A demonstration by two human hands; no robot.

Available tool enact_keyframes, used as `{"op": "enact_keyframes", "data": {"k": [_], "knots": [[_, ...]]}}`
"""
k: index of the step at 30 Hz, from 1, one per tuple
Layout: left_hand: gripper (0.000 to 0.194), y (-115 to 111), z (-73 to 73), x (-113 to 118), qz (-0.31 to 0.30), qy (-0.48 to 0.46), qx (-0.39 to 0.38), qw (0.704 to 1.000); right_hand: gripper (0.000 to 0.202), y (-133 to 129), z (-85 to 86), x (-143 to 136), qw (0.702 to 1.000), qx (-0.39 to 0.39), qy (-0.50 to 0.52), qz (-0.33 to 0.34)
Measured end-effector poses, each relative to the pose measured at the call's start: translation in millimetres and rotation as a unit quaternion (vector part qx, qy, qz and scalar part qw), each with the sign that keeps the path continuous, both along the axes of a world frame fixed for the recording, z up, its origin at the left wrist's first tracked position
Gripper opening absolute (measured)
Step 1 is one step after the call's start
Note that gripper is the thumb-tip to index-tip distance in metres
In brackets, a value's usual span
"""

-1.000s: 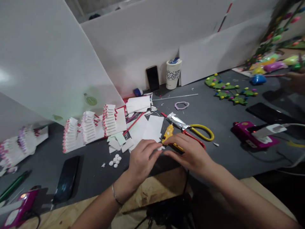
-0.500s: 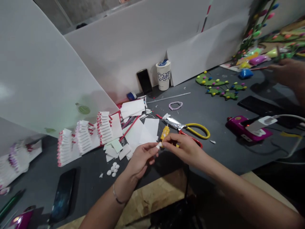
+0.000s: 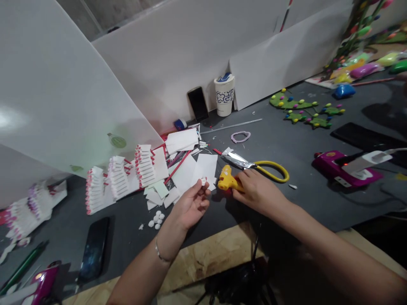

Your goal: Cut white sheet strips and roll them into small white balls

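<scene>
A small white piece [image 3: 204, 181] is pinched between the thumb and fingers of my left hand [image 3: 193, 204], just above the table; its exact kind is too small to tell. To its right, my right hand [image 3: 257, 188] is wrapped around the handle of a yellow hot glue gun [image 3: 226, 179], whose nozzle end points left. Scissors [image 3: 243, 162] with yellow and red handles lie just behind the glue gun, partly covered by my right hand. White paper pieces [image 3: 207, 165] spread behind my left hand. Several small white balls [image 3: 157, 220] sit on the table to its left.
Folded white paper strips with red tips [image 3: 144, 166] stand in rows at left, near a phone [image 3: 94, 249]. A paper cup [image 3: 224, 96] and another phone [image 3: 197, 103] stand against the white panel. A purple power strip [image 3: 345, 169] and green decorated shapes [image 3: 294, 101] lie at right.
My right hand has left the white piece and moved right onto the glue gun's handle. My left hand still holds the piece, its palm turned more upward. The view has shifted slightly.
</scene>
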State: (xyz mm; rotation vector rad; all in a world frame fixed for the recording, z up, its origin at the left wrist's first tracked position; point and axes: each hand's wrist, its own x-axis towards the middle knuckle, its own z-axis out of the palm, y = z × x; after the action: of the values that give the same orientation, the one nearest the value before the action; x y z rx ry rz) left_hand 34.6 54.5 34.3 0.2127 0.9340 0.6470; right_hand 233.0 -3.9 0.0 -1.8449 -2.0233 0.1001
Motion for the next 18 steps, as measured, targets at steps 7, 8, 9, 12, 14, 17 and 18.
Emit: {"op": "enact_keyframes", "data": {"k": [7,8,9,12,14,17,18], "knots": [[0.007,7,8.2,-5,0.053,-0.011,0.019,0.998,0.023,-11,28.4,7,0.878,-0.122,0.463,0.013],[0.008,7,8.9,-6,0.054,-0.018,0.02,0.998,0.023,-13,28.8,3,0.853,-0.128,0.505,0.017],[0.008,7,9.6,-6,0.053,-0.027,0.022,0.998,0.023,-16,28.2,-1,0.838,-0.126,0.531,0.018],[0.009,6,10.8,-6,0.045,-0.046,0.029,0.998,0.026,-23,25.0,-16,0.835,-0.083,0.543,0.038],[0.009,4,11.4,-6,0.039,-0.053,0.035,0.997,0.026,-26,24.5,-23,0.84,-0.054,0.535,0.069],[0.009,2,11.7,-5,0.035,-0.062,0.042,0.997,0.028,-28,24.9,-29,0.85,-0.023,0.514,0.111],[0.009,1,11.6,-5,0.036,-0.064,0.042,0.996,0.03,-28,24.5,-29,0.855,-0.013,0.504,0.121]]}}
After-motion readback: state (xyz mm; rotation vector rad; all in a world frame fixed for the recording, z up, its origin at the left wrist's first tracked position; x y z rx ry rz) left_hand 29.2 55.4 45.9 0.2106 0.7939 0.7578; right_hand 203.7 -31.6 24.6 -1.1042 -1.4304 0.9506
